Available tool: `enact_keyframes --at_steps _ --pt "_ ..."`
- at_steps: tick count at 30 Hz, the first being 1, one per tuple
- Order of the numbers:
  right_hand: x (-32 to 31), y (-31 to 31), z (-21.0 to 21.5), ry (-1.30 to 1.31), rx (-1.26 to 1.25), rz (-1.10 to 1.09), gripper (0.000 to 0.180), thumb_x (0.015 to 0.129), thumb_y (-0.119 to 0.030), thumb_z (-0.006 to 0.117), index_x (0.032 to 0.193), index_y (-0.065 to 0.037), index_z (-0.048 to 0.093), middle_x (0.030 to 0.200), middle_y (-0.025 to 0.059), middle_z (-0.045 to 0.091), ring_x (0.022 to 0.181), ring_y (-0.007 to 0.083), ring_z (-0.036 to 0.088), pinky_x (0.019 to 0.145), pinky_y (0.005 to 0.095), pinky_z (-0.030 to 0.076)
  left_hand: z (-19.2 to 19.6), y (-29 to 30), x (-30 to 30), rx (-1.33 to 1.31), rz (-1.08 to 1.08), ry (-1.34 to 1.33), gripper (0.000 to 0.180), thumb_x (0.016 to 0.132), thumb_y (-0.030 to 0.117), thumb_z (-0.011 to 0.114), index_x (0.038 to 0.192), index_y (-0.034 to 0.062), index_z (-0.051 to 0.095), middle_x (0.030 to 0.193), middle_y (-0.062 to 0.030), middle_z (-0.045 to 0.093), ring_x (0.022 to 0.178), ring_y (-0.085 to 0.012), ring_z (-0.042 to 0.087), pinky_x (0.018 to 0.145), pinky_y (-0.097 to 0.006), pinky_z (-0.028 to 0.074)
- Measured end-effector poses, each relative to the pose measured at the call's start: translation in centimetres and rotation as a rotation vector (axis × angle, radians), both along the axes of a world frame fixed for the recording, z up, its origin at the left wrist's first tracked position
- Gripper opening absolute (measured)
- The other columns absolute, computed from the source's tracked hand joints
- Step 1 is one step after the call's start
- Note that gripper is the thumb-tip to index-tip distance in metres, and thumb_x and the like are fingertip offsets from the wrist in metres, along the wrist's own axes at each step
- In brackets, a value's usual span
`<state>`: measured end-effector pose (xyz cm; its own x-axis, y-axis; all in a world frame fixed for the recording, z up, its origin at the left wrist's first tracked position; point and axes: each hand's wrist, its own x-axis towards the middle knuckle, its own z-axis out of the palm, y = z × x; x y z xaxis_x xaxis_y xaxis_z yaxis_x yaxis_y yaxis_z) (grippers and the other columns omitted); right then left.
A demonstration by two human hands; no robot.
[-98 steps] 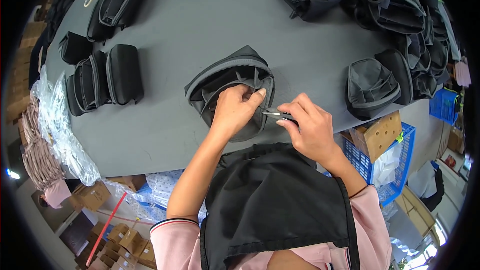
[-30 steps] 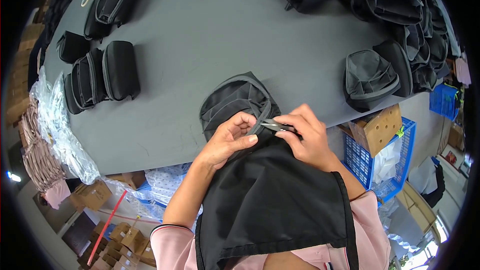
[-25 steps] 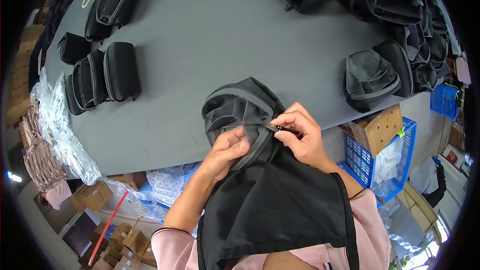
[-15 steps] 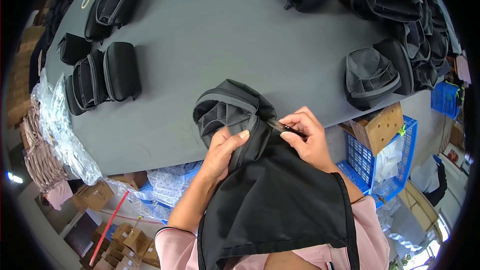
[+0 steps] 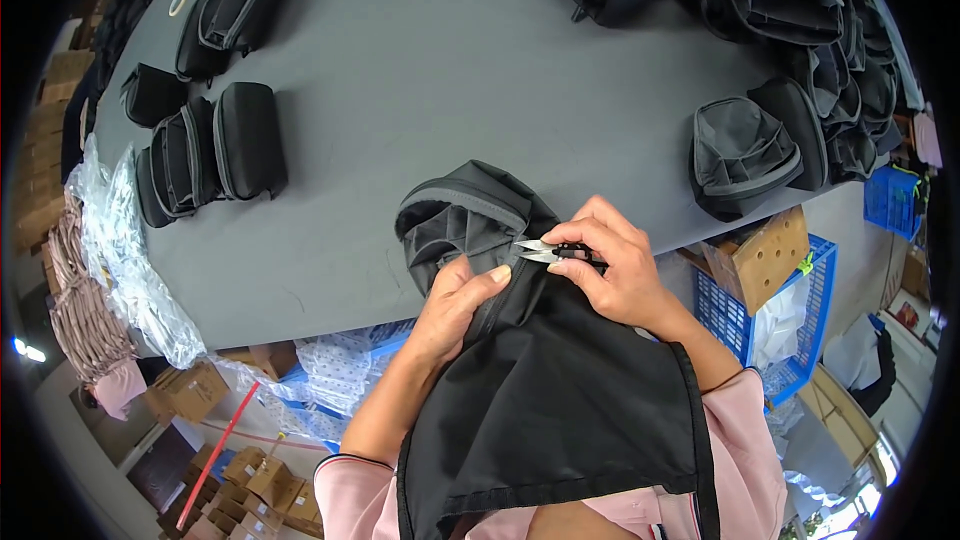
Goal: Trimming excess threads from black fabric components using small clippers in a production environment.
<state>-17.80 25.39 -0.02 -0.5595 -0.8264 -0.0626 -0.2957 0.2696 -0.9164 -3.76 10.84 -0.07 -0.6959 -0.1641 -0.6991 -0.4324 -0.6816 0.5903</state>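
Note:
Near the table's front edge, an unzipped black pouch (image 5: 480, 185) tilts toward me, its grey lined compartments showing. My left hand (image 5: 455, 305) grips the pouch's near rim, thumb on top and fingers tucked inside. From the right, my right hand (image 5: 610, 260) is closed around small thread snips (image 5: 560, 253). The two pointed blades stand apart, their tips at the zipper edge just beside my left thumb. Any thread between the blades is too small to make out. A black apron (image 5: 560, 400) hangs below both hands.
Several black pouches (image 5: 248, 140) stand at the table's left; more open pouches (image 5: 745, 150) crowd the right. A tape roll (image 5: 178, 1) lies far left, beyond clear plastic bags (image 5: 150, 270). Below the right edge is a blue crate (image 5: 815, 310) with a cardboard box (image 5: 765, 260).
My right hand has turned the snips so the blades point left, and their tips have come to the pouch's zipper edge. Left hand and pouch have shifted slightly right.

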Motion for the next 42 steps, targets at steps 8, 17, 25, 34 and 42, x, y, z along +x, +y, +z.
enact_keyframes --at_steps 8,17,25,34,42 --pt "-0.6 0.3 0.7 0.228 -0.111 0.07 0.018 0.07 -0.009 0.07 0.085 -0.006 0.062 0.075 0.0041 0.052 0.06 0.0186 0.054 0.052 0.0322 0.041 -0.9 0.3 0.1 -0.048 0.033 -0.033 0.024 0.084 0.021 0.063 0.087 -0.0001 0.052 0.079 0.0016 0.051 0.071 -0.0037 0.044 0.061 -0.02 0.038" --pt "-1.0 0.1 0.8 0.051 0.055 0.055 0.018 0.072 -0.009 0.07 0.087 -0.006 0.061 0.078 0.0035 0.05 0.059 0.0187 0.053 0.052 0.0308 0.042 -2.0 0.5 0.6 -0.064 0.013 -0.042 0.027 0.083 0.023 0.065 0.079 0.0045 0.047 0.075 0.0029 0.046 0.068 -0.0029 0.04 0.058 -0.02 0.036" --pt "-1.1 0.1 0.0 0.098 -0.025 0.066 0.017 0.072 -0.009 0.069 0.087 -0.008 0.062 0.078 0.0026 0.05 0.058 0.0174 0.051 0.052 0.0294 0.041 -1.0 0.4 0.2 -0.035 0.013 -0.031 0.028 0.083 0.022 0.066 0.077 0.0055 0.044 0.075 0.002 0.046 0.068 -0.0028 0.041 0.057 -0.019 0.036" --pt "-1.6 0.1 1.0 0.075 0.072 0.116 0.017 0.071 -0.009 0.068 0.087 -0.007 0.061 0.079 0.0033 0.05 0.059 0.0193 0.053 0.053 0.0314 0.041 -1.8 0.5 0.6 -0.017 0.022 -0.053 0.03 0.082 0.021 0.066 0.072 0.0092 0.04 0.071 0.0041 0.042 0.063 -0.0021 0.036 0.052 -0.019 0.033" --pt "-2.6 -0.3 1.5 0.089 0.111 0.219 0.017 0.071 -0.012 0.068 0.086 -0.007 0.061 0.082 0.0031 0.05 0.061 0.021 0.054 0.056 0.0333 0.042 -1.6 0.4 0.6 -0.009 -0.011 -0.062 0.032 0.082 0.021 0.067 0.072 0.0103 0.039 0.071 0.0042 0.042 0.065 -0.0019 0.037 0.054 -0.019 0.034"
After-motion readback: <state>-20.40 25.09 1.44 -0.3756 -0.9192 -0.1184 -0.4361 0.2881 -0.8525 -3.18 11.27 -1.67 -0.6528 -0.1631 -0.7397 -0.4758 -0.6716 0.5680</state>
